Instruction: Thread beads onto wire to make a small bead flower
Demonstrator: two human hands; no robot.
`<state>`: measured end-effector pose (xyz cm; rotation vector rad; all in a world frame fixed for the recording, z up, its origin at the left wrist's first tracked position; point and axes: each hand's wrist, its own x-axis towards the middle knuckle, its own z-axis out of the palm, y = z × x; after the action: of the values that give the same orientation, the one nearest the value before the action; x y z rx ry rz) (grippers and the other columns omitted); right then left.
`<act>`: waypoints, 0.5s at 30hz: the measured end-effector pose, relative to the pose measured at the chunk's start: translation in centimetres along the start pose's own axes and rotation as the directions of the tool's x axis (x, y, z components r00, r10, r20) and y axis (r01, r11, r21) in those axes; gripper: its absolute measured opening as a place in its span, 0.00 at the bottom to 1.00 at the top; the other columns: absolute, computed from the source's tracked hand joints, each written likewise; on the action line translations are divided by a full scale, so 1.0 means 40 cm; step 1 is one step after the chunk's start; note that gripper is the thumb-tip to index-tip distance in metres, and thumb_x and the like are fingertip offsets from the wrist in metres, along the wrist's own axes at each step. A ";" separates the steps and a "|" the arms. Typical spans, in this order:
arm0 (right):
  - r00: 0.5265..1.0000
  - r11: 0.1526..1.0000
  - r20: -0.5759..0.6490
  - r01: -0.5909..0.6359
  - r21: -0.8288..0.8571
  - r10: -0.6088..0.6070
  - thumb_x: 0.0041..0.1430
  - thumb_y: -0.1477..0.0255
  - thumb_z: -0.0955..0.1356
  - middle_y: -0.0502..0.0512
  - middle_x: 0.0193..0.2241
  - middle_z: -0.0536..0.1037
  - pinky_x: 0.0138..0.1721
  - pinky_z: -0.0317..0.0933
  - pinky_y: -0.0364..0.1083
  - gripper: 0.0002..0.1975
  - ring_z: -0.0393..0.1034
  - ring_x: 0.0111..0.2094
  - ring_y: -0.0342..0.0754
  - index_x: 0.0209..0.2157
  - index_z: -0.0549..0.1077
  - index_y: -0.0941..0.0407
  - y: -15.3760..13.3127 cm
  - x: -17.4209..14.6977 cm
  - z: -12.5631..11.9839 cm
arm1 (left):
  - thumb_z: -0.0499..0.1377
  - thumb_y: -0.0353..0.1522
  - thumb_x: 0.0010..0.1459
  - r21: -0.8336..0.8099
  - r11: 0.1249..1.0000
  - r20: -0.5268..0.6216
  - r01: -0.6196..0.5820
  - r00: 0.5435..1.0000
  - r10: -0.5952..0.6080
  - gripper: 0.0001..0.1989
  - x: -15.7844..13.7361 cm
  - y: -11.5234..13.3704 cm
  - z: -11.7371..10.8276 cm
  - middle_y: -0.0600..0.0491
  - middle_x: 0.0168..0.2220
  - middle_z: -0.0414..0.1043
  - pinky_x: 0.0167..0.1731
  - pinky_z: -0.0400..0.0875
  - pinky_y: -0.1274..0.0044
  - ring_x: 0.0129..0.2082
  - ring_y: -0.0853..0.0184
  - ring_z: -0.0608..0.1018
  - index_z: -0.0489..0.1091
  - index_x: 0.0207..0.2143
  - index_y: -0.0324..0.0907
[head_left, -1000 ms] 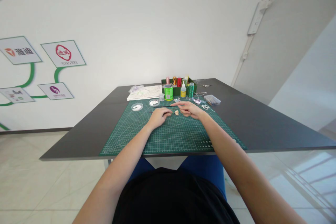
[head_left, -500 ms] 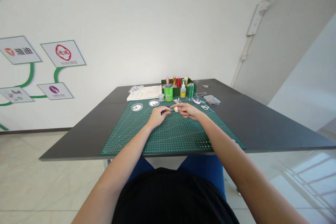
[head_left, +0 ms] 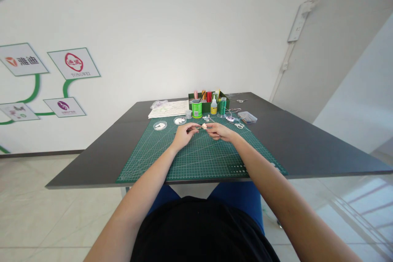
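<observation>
- The step in hand appears to be adjusting a small, pale flower-like piece [head_left: 204,126], held between both hands just above the gridded cutting mat [head_left: 199,159].
- The left hand [head_left: 184,135] is closed on its thin green stem; the right hand [head_left: 221,131] seems to pinch the ruffled, petal-like head.
- The next move likely calls for a steady left grip and light right fingertips, since the petals look delicate.
- Beyond stand a glossy green cylindrical can [head_left: 197,109] and a soft-looking glue bottle [head_left: 214,107]; shallow clear round dishes [head_left: 160,125] sit left, on the matte dark surface [head_left: 101,151].
</observation>
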<state>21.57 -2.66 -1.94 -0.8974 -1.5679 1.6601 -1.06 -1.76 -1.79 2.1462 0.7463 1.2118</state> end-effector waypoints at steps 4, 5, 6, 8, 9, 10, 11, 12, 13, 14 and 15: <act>1.000 1.000 0.013 -0.003 -0.002 0.003 0.59 0.67 0.70 0.34 0.10 0.53 0.14 0.34 0.36 0.15 0.36 0.11 0.36 0.46 0.67 0.57 -0.003 -0.003 0.001 | 0.61 0.32 0.61 0.004 1.000 -0.004 -0.008 1.000 0.008 0.09 0.001 -0.006 -0.001 0.50 0.32 0.81 0.37 0.76 0.73 0.32 0.65 0.81 0.79 0.42 0.41; 1.000 1.000 0.013 -0.005 -0.006 0.005 0.59 0.66 0.70 0.34 0.10 0.53 0.14 0.34 0.36 0.15 0.36 0.12 0.36 0.46 0.67 0.57 -0.004 -0.003 0.001 | 0.61 0.32 0.61 0.001 1.000 -0.006 -0.006 1.000 0.006 0.09 0.001 -0.007 -0.002 0.50 0.32 0.81 0.38 0.76 0.73 0.32 0.64 0.81 0.79 0.42 0.41; 1.000 1.000 0.011 -0.008 -0.011 0.008 0.59 0.66 0.70 0.34 0.10 0.53 0.14 0.34 0.36 0.15 0.36 0.12 0.36 0.46 0.67 0.57 -0.005 -0.003 0.002 | 0.61 0.32 0.61 -0.001 1.000 -0.010 -0.001 1.000 0.001 0.09 0.001 -0.007 -0.002 0.50 0.32 0.82 0.38 0.76 0.72 0.32 0.64 0.82 0.79 0.42 0.41; 1.000 1.000 0.006 -0.013 -0.016 0.013 0.59 0.65 0.70 0.34 0.10 0.53 0.14 0.34 0.37 0.16 0.36 0.12 0.36 0.46 0.68 0.58 -0.005 -0.003 0.003 | 0.61 0.33 0.60 -0.006 1.000 -0.018 0.013 1.000 -0.013 0.09 0.002 -0.008 -0.003 0.50 0.32 0.82 0.37 0.76 0.73 0.32 0.64 0.81 0.79 0.41 0.41; 1.000 1.000 0.000 -0.009 -0.014 0.009 0.59 0.65 0.70 0.34 0.10 0.53 0.14 0.34 0.37 0.17 0.36 0.12 0.36 0.47 0.68 0.58 -0.005 -0.002 0.003 | 0.61 0.33 0.60 -0.010 1.000 -0.023 0.022 0.999 -0.022 0.09 0.003 -0.009 -0.004 0.50 0.31 0.82 0.35 0.76 0.73 0.31 0.64 0.81 0.79 0.41 0.40; 1.000 1.000 -0.009 0.000 -0.008 0.000 0.59 0.65 0.70 0.35 0.10 0.53 0.14 0.34 0.37 0.18 0.36 0.12 0.36 0.47 0.68 0.58 -0.004 -0.002 0.003 | 0.61 0.33 0.60 -0.015 0.999 -0.027 0.032 0.999 -0.032 0.09 0.004 -0.011 -0.005 0.50 0.31 0.81 0.34 0.76 0.73 0.30 0.64 0.81 0.79 0.41 0.40; 1.000 1.000 -0.021 0.013 0.004 -0.013 0.59 0.65 0.71 0.35 0.10 0.53 0.15 0.34 0.37 0.19 0.37 0.12 0.36 0.48 0.68 0.59 -0.003 -0.001 0.003 | 0.61 0.34 0.60 -0.025 0.999 -0.030 0.042 0.999 -0.043 0.10 0.005 -0.013 -0.005 0.50 0.31 0.81 0.33 0.75 0.73 0.29 0.64 0.81 0.79 0.41 0.40; 0.999 0.999 -0.035 0.029 0.020 -0.028 0.58 0.65 0.71 0.35 0.10 0.53 0.15 0.34 0.37 0.19 0.37 0.12 0.36 0.48 0.68 0.59 -0.002 0.000 0.002 | 0.61 0.34 0.60 -0.040 0.998 -0.031 0.052 0.998 -0.053 0.10 0.007 -0.016 -0.006 0.50 0.31 0.81 0.31 0.75 0.74 0.29 0.65 0.80 0.79 0.41 0.40; 0.998 0.998 -0.048 0.047 0.039 -0.045 0.58 0.65 0.71 0.35 0.10 0.53 0.15 0.34 0.37 0.20 0.37 0.12 0.36 0.49 0.68 0.59 -0.001 0.001 0.001 | 0.61 0.35 0.60 -0.060 0.996 -0.031 0.060 0.998 -0.062 0.11 0.009 -0.019 -0.007 0.50 0.31 0.81 0.30 0.75 0.74 0.29 0.64 0.81 0.79 0.42 0.40; 0.997 0.996 -0.055 0.064 0.060 -0.061 0.58 0.66 0.71 0.35 0.10 0.53 0.15 0.34 0.37 0.20 0.37 0.12 0.36 0.49 0.68 0.59 -0.002 0.000 0.000 | 0.62 0.35 0.59 -0.082 0.994 -0.030 0.067 0.997 -0.070 0.11 0.010 -0.022 -0.008 0.49 0.31 0.81 0.30 0.75 0.74 0.29 0.64 0.81 0.78 0.42 0.40; 0.996 0.994 -0.053 0.079 0.080 -0.075 0.59 0.66 0.71 0.35 0.10 0.53 0.16 0.33 0.38 0.20 0.37 0.13 0.36 0.50 0.69 0.59 -0.002 -0.001 -0.001 | 0.62 0.36 0.59 -0.106 0.992 -0.031 0.072 0.997 -0.076 0.12 0.012 -0.026 -0.008 0.49 0.31 0.81 0.29 0.75 0.75 0.30 0.64 0.81 0.78 0.42 0.39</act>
<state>21.63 -2.66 -1.84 -0.8194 -1.4711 1.6232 -1.33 -0.64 -2.09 1.9993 0.7534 1.2250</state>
